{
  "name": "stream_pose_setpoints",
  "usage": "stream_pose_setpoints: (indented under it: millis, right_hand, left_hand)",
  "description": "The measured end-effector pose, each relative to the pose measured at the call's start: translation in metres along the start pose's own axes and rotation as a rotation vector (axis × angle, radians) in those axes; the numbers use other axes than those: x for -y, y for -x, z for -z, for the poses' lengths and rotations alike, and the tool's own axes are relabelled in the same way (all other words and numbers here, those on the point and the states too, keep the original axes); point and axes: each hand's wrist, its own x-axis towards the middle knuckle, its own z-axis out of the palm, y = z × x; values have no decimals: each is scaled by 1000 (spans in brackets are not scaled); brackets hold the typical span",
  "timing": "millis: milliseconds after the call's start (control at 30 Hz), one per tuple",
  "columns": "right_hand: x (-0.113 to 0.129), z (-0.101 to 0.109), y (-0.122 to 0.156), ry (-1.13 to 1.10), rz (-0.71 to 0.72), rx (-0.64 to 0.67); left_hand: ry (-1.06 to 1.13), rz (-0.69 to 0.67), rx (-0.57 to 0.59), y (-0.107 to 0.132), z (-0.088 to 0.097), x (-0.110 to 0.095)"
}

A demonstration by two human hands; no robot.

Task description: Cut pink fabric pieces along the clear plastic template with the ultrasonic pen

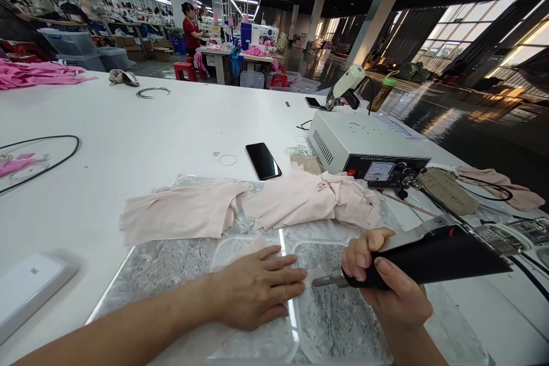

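My left hand (259, 286) lies flat, fingers stretched out, on a thin pale piece of fabric (253, 245) over a clear plastic sheet with rounded outlines. Beneath is a grey marbled board (165, 269). My right hand (388, 280) is wrapped round a black hand-held welding gun (424, 257). Its metal tip points left and meets the end of the pale fabric, just beyond my left fingertips. Behind my hands lie two piles of pale pink fabric, a left pile (180, 211) and a right pile (309, 197).
A grey control box (369, 140) with a dial stands back right, cabled towards the gun. A black phone (263, 161) lies behind the fabric. At the left edge are a white box (32, 289) and a black cable loop (47, 137). A person (190, 31) stands far back.
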Motion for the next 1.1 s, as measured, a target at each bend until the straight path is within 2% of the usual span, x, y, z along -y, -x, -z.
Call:
stream_pose_setpoints:
  millis: [267, 500, 633, 767, 900, 1000, 1100]
  right_hand:
    - [1, -2, -2, 1, 8, 46]
    - [6, 7, -6, -10, 62, -79]
    - [4, 5, -7, 15, 76, -71]
    - [4, 2, -7, 31, 75, -72]
    - [5, 6, -7, 51, 81, -106]
    - [6, 11, -7, 57, 64, -81]
    - [6, 14, -7, 36, 50, -106]
  left_hand:
    - [11, -6, -29, 1, -2, 1]
    - [5, 8, 37, 1, 0, 0]
    - [5, 15, 36, 1, 1, -1]
    - [14, 29, 49, 1, 9, -2]
    - [33, 58, -14, 1, 20, 0]
    - [16, 55, -43, 0, 24, 6]
    - [14, 16, -11, -5, 26, 14]
